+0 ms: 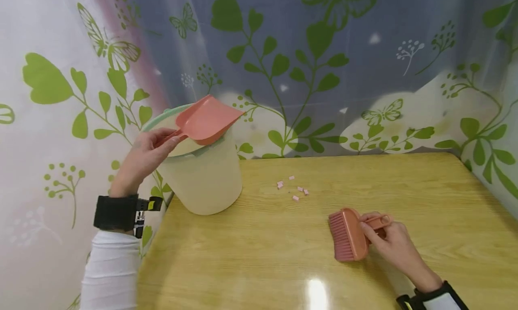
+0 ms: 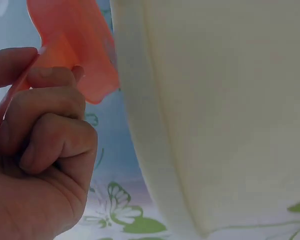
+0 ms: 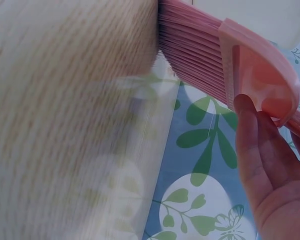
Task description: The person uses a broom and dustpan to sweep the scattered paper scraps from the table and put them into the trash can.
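Observation:
In the head view my left hand (image 1: 150,152) grips the handle of a coral-pink dustpan (image 1: 210,119), which is held over the mouth of a cream bin (image 1: 202,179) with a green rim. The left wrist view shows the fingers curled round that dustpan's (image 2: 97,60) handle, beside the bin's pale wall (image 2: 230,100). My right hand (image 1: 390,240) holds a matching pink hand brush (image 1: 354,235) by its handle, bristles facing left, low over the table. In the right wrist view the bristles (image 3: 195,50) stand at the wooden surface. Several small pink bits (image 1: 300,189) lie on the table between bin and brush.
The yellow wood-grain table (image 1: 251,256) has its far edge against a curtain (image 1: 259,67) printed with leaves and butterflies. The bin stands at the table's left edge. Light glares off the tabletop near the front.

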The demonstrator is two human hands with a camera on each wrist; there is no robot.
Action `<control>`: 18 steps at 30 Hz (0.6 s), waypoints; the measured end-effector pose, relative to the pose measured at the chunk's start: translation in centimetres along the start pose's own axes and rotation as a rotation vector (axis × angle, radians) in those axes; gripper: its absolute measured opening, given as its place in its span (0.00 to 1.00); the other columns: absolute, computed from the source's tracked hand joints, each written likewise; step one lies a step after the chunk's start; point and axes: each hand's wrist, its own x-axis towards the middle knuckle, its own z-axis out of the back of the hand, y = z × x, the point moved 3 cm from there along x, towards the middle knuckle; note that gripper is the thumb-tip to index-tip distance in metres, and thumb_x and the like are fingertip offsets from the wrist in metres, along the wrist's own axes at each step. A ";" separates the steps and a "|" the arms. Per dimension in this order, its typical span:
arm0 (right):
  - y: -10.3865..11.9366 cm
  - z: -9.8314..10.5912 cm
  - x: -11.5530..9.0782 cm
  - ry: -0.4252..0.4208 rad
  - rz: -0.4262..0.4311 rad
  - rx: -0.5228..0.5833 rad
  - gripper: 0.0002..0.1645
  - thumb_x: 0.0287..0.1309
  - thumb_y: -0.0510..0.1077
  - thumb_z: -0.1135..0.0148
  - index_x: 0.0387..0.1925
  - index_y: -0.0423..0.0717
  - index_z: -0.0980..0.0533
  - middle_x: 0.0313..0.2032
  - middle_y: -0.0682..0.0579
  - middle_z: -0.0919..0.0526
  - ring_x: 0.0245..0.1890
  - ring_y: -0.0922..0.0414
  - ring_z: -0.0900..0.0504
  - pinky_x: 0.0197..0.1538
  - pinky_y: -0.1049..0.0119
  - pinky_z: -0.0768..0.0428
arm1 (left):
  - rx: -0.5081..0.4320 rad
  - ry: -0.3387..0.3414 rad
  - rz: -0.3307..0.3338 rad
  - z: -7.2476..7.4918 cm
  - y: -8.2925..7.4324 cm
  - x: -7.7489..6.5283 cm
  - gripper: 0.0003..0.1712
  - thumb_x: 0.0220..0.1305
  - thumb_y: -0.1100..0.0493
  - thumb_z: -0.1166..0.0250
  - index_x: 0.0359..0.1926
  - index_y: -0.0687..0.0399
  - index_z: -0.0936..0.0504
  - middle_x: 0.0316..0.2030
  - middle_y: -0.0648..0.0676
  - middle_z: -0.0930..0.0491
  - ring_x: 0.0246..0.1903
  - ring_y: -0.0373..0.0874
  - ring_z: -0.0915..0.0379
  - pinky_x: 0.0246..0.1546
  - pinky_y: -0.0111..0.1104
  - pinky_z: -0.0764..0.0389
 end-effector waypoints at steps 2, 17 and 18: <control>-0.1 0.0 -0.2 0.004 -0.009 0.001 0.10 0.68 0.36 0.37 0.47 0.35 0.18 0.39 0.38 0.13 0.27 0.71 0.18 0.25 0.71 0.21 | -0.050 0.033 -0.020 -1.1 -0.2 -0.2 0.23 0.77 0.56 0.42 0.65 0.66 0.24 0.48 0.35 0.17 0.48 0.30 0.23 0.45 0.21 0.25; -0.5 0.3 -0.6 -0.007 -0.009 -0.007 0.10 0.68 0.34 0.37 0.48 0.35 0.19 0.40 0.37 0.13 0.31 0.70 0.16 0.28 0.72 0.19 | -0.153 0.195 -0.141 -9.7 2.2 -3.1 0.19 0.75 0.62 0.40 0.64 0.61 0.22 0.52 0.61 0.17 0.43 0.35 0.20 0.43 0.25 0.21; -0.4 0.4 -0.7 -0.011 -0.014 -0.006 0.10 0.68 0.34 0.37 0.48 0.35 0.19 0.40 0.37 0.13 0.31 0.71 0.16 0.29 0.72 0.19 | -0.149 0.213 -0.146 -10.5 2.6 -3.2 0.19 0.75 0.62 0.40 0.63 0.61 0.22 0.50 0.61 0.17 0.37 0.35 0.22 0.38 0.26 0.22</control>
